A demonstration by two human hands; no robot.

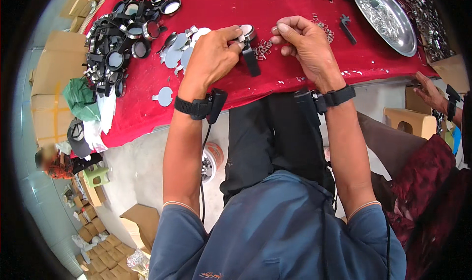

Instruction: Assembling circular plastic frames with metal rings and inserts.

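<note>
My left hand is closed around a round, metal-rimmed piece with a black strap-like handle. The handle hangs toward the table's near edge. To the right, over the red cloth, my right hand pinches thumb against forefinger. A tiny pale thing seems to show at those fingertips, too small to make out. Small metal wire clips lie scattered on the cloth between my hands. Just left of my left hand are several flat grey discs with tabs, partly hidden behind it.
Black, metal-rimmed round pieces are heaped at the left. A steel tray of small clips stands far right, with a small black part nearby. Another person's hand is at the right edge. A bucket stands below the table.
</note>
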